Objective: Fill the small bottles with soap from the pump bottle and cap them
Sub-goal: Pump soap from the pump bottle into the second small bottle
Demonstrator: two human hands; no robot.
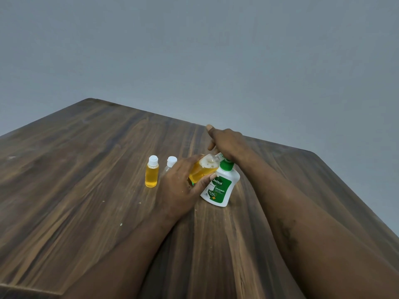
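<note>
- Looking down along both forearms, we see a dark wooden table set against a plain grey wall
- The left hand has its fingers and thumb curled round a small bottle, holding it off the table and tilted, with the neck up and to the right
- We find this bottle mostly full of yellow soap, with foam near the top and no cap on its neck
- The pump bottle, white with a green label and green collar, stands on the table leaning a little, touching the left fingertips
- The right hand lies on top of the pump and covers its head, with the small bottle's neck just below it
- One finger sticks out straight; we cannot tell whether the others wrap the pump head or only press on it
- Further left, a full capped bottle of yellow soap stands upright
- Between it and the left hand we see a clear capped bottle, partly hidden behind that hand
</note>
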